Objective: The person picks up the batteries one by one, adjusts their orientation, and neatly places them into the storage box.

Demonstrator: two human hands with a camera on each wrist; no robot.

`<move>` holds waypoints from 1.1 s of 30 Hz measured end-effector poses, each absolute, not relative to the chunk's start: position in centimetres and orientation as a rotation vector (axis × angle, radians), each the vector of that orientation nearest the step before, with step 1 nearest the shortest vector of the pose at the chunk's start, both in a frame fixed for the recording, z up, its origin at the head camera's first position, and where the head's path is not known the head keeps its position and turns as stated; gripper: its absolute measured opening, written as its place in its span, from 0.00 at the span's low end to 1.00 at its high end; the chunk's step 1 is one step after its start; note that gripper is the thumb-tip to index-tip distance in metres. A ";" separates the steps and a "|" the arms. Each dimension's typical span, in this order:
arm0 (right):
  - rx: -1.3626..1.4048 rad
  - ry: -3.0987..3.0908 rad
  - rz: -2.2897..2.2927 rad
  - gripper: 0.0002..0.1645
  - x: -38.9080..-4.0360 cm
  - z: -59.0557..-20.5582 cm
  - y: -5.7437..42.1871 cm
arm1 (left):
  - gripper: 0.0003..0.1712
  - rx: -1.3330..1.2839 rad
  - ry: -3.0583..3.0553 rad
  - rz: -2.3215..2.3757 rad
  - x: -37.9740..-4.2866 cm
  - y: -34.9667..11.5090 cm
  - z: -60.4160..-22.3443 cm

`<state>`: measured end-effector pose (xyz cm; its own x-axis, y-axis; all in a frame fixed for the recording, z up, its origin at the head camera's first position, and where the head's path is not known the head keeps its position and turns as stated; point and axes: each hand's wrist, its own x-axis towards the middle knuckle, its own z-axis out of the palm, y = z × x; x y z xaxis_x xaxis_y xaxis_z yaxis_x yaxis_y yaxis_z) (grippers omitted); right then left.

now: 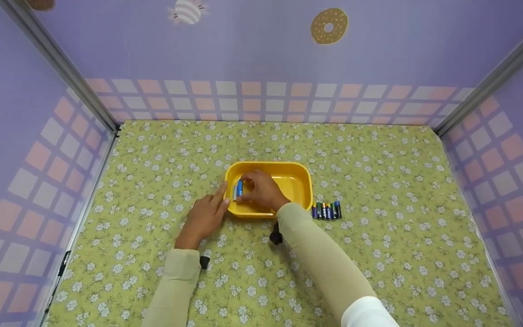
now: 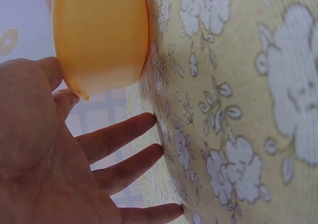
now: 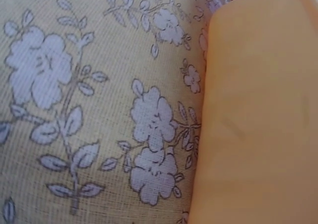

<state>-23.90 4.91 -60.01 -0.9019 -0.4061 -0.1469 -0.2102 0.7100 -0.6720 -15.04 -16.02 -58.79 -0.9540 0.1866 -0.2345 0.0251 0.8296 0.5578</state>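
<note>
A yellow tray (image 1: 298,210) stands on the cloth, with a blue battery (image 1: 240,187) and a paler blue-and-white battery (image 1: 235,192) side by side at its left end. My right hand (image 1: 263,190) reaches into the tray and pinches the blue battery lengthwise between thumb and fingers. At the tray's left corner, my left hand (image 1: 204,213) touches the rim with thumb and index finger. The left wrist view shows its other fingers (image 2: 131,165) extended, their tips down on the cloth. From the right wrist only the tray's outer wall (image 3: 258,114) shows; the pinch is hidden there.
Several batteries (image 1: 326,210) in mixed colours stand in a row just right of the tray. A flowered yellow-green cloth (image 1: 402,236) covers the table. Purple walls (image 1: 261,54) with a checked band enclose the back and both sides.
</note>
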 end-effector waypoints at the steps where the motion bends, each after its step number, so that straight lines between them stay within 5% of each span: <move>1: -0.484 2.633 -0.981 0.32 -23.9 -60.0 4.9 | 0.34 0.157 2.732 0.826 -15.1 -16.0 -58.8; 33: -0.461 2.663 -0.898 0.33 -23.2 -60.4 4.7 | 0.34 0.158 2.717 0.848 -14.9 -16.1 -58.7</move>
<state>-23.21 4.73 -60.41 -0.9060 -0.3875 -0.1702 -0.2053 0.7540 -0.6240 -14.89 -16.13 -58.67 -0.9518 0.1892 -0.2415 0.0183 0.8208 0.5709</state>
